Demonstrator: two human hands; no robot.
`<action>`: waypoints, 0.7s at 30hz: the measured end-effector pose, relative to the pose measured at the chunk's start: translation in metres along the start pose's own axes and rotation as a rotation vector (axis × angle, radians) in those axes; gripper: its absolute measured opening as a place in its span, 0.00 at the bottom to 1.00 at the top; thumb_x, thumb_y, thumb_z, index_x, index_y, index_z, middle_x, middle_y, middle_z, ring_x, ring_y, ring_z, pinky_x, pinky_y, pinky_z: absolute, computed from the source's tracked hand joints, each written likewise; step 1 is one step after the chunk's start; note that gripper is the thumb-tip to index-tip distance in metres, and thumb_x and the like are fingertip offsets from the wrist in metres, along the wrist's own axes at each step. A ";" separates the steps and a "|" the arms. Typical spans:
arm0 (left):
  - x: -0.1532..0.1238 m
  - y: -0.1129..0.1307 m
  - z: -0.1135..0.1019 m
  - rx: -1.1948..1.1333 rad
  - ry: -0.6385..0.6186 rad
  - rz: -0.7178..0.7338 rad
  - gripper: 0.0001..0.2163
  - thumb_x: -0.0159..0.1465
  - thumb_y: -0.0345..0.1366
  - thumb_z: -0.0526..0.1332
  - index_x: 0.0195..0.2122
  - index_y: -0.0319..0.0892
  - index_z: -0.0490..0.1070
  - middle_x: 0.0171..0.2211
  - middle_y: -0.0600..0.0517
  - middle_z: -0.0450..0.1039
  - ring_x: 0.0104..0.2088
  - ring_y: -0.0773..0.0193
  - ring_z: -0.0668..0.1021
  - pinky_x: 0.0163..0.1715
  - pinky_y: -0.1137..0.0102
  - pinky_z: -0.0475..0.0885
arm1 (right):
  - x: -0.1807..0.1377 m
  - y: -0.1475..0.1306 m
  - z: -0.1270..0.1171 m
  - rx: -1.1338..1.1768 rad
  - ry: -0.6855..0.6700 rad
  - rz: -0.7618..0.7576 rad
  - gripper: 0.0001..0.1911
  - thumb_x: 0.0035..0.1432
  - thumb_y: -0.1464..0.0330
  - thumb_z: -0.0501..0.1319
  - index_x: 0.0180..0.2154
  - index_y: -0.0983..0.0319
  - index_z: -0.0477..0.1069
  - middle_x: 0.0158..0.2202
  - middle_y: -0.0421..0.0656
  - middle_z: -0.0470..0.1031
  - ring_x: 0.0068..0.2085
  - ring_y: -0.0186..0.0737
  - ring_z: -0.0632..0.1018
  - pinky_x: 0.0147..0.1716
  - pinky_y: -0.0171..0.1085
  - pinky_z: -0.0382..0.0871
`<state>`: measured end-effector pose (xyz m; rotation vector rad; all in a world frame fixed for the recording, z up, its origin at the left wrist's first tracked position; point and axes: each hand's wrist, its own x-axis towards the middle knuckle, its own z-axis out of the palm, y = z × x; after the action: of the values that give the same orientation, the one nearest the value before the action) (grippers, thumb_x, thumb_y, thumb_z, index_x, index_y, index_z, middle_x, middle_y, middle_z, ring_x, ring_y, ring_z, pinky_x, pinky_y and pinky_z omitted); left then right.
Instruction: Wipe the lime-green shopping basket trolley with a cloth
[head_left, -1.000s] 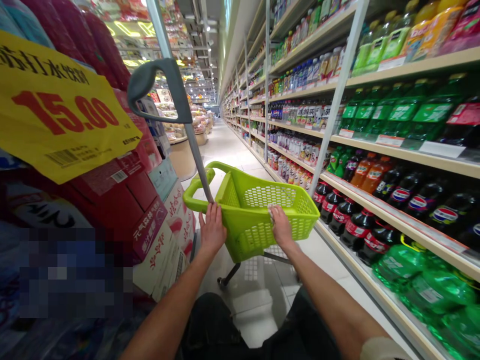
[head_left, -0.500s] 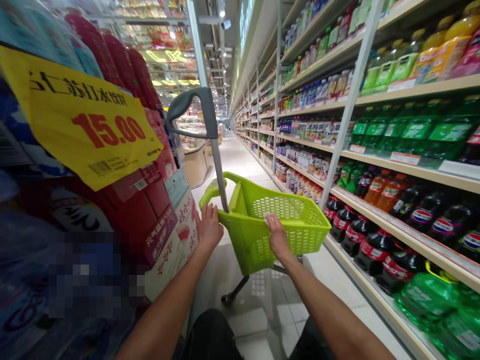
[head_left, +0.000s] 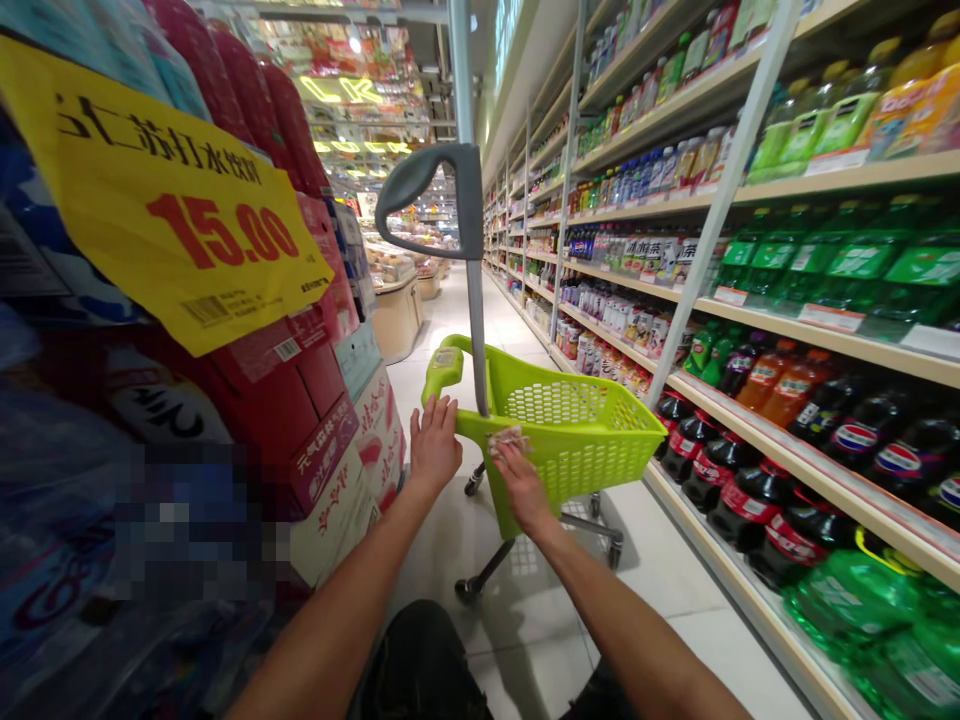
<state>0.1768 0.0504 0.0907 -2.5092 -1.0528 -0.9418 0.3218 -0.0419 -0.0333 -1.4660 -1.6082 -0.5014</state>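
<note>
A lime-green shopping cart (head_left: 600,410) with a perforated basket stands in the aisle, on dark legs with casters. My right hand (head_left: 525,490) presses a crumpled pinkish cloth (head_left: 511,438) against the near side of the basket, just below its rim. Fingers stretched upward, my left hand (head_left: 436,445) rests at the rear edge of the cart, under its green push handle (head_left: 445,368). What its fingertips touch is partly hidden. A grey metal pole (head_left: 477,330) with a dark grey loop grip (head_left: 431,200) rises from the cart.
Shelves of bottled drinks (head_left: 810,390) line the right side. Stacked drink cartons (head_left: 300,430) with a yellow price sign (head_left: 187,200) crowd the left. The tiled floor (head_left: 480,300) runs down the aisle past a beige display counter (head_left: 394,315).
My right hand has moved left along the basket side toward the pole, and more of the cloth shows. The cart's rear and pole now appear farther right. My left hand stays at the rear edge.
</note>
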 end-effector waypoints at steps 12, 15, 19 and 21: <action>0.004 0.020 0.004 -0.122 0.037 0.040 0.21 0.60 0.33 0.50 0.55 0.38 0.59 0.56 0.45 0.62 0.58 0.57 0.62 0.57 0.59 0.52 | 0.001 0.006 -0.018 -0.005 0.063 0.103 0.22 0.58 0.78 0.47 0.51 0.60 0.66 0.56 0.46 0.64 0.60 0.39 0.59 0.58 0.46 0.56; 0.007 0.026 -0.001 -0.136 0.009 0.065 0.18 0.60 0.33 0.51 0.52 0.40 0.62 0.53 0.46 0.66 0.56 0.57 0.64 0.54 0.60 0.56 | -0.033 0.012 -0.009 -0.022 -0.038 0.108 0.20 0.57 0.78 0.49 0.47 0.58 0.70 0.50 0.44 0.71 0.55 0.39 0.67 0.54 0.44 0.64; 0.012 0.027 -0.004 -0.184 -0.015 0.098 0.18 0.59 0.36 0.55 0.50 0.43 0.63 0.52 0.47 0.67 0.54 0.56 0.66 0.52 0.60 0.58 | -0.010 0.009 -0.037 -0.005 0.183 0.195 0.23 0.58 0.78 0.44 0.51 0.60 0.66 0.56 0.46 0.64 0.59 0.41 0.62 0.56 0.47 0.61; 0.015 0.027 -0.002 -0.204 -0.006 0.066 0.18 0.57 0.38 0.57 0.50 0.43 0.64 0.53 0.46 0.65 0.55 0.55 0.65 0.53 0.58 0.57 | 0.045 -0.001 -0.066 0.027 0.297 0.163 0.24 0.59 0.77 0.44 0.55 0.60 0.62 0.60 0.46 0.58 0.62 0.41 0.56 0.59 0.48 0.55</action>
<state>0.2026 0.0389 0.1029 -2.6932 -0.9109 -1.0715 0.3467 -0.0675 0.0381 -1.4147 -1.2480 -0.5719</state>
